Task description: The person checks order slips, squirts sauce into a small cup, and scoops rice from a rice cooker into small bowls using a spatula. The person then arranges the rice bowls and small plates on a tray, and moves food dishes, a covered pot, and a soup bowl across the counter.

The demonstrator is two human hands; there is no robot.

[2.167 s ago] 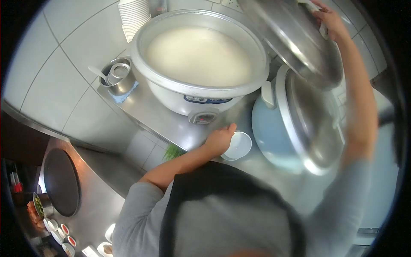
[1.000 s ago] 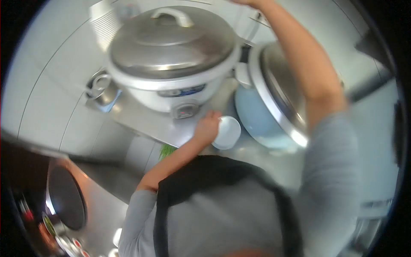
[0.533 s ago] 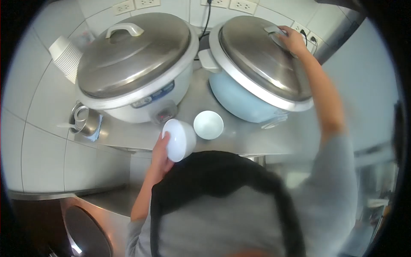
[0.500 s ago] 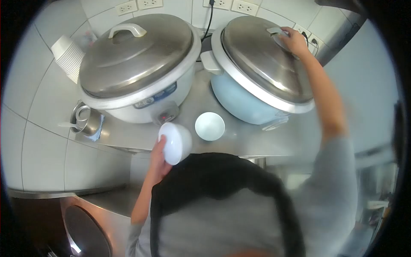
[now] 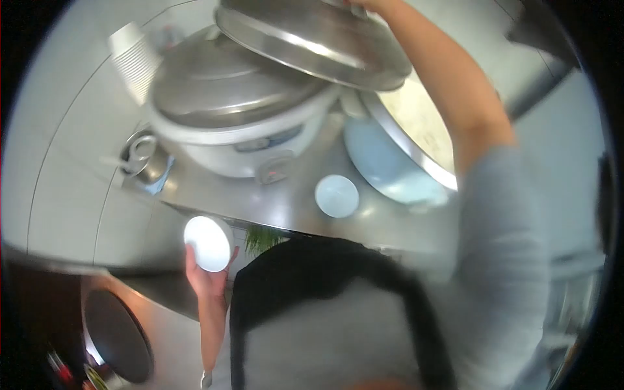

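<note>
Fingers of the left hand (image 5: 208, 282) grasp a white bowl (image 5: 209, 244) just off the front edge of the table (image 5: 286, 203), where another bowl (image 5: 337, 196) stands. The right hand (image 5: 370, 4), partly cut off, grips a tilted steel lid (image 5: 312, 47) raised beside the open blue cooker (image 5: 377, 155).

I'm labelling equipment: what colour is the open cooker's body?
The open cooker's body is light blue, showing best in the head view.

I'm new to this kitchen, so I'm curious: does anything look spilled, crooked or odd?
Mainly the raised lid looks askew, tilted and overlapping the white cooker in view, while the blue cooker stands open; the right hand holds it up, so that seems deliberate. No spill shows, though blur hides detail.
</note>
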